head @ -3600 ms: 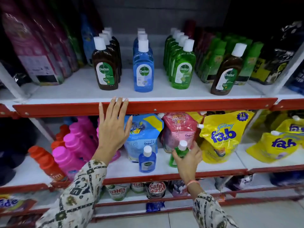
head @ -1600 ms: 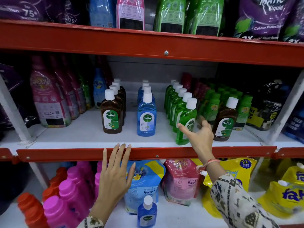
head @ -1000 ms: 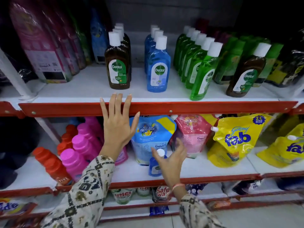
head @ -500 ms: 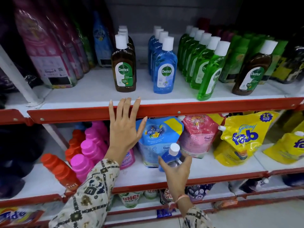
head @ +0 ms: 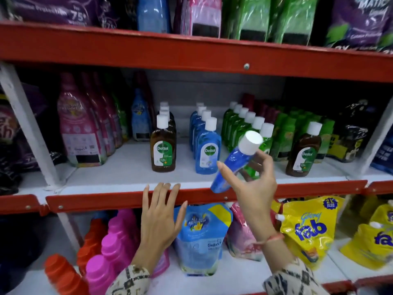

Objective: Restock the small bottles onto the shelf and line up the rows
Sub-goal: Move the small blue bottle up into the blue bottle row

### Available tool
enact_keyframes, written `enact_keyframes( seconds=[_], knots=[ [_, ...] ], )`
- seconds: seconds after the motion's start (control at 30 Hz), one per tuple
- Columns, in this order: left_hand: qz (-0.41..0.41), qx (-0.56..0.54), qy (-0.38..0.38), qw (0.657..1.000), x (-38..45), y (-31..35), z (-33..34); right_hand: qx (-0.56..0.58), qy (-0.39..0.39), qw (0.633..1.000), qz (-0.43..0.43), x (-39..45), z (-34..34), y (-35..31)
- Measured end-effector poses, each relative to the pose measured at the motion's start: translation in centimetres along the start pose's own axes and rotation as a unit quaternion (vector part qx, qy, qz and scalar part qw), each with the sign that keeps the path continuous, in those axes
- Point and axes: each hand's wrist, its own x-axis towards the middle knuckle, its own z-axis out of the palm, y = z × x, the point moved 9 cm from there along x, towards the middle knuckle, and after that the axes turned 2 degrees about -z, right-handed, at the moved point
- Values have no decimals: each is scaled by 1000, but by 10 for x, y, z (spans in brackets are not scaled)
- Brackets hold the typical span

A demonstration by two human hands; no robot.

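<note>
My right hand (head: 252, 186) grips a small blue bottle (head: 232, 163) with a white cap, tilted, just in front of the middle shelf (head: 119, 173). On that shelf stand a row of brown bottles (head: 163, 149), a row of blue bottles (head: 207, 151) and a row of green bottles (head: 238, 126), partly hidden behind the held bottle. A single brown bottle (head: 304, 155) stands to the right. My left hand (head: 159, 220) lies flat with spread fingers, its fingertips on the shelf's red front edge (head: 106, 202).
Pink refill pouches (head: 80, 128) fill the shelf's left side, green-capped bottles (head: 291, 133) the back right. Below are pink bottles (head: 114, 245), orange bottles (head: 61, 273), a blue pouch (head: 202, 235) and yellow pouches (head: 308, 228). The upper red shelf (head: 191, 54) carries more pouches.
My right hand has lifted the small blue bottle from the lower shelf up to the middle shelf's front. The view has tilted upward. My left hand stays on the red edge.
</note>
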Motion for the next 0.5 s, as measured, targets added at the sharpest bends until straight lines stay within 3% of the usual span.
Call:
enact_keyframes(
  seconds=[0.5],
  knots=[
    [-6,-34,-27,999,1,-2,0,-131,-93,986,38,44,60,45]
  ],
)
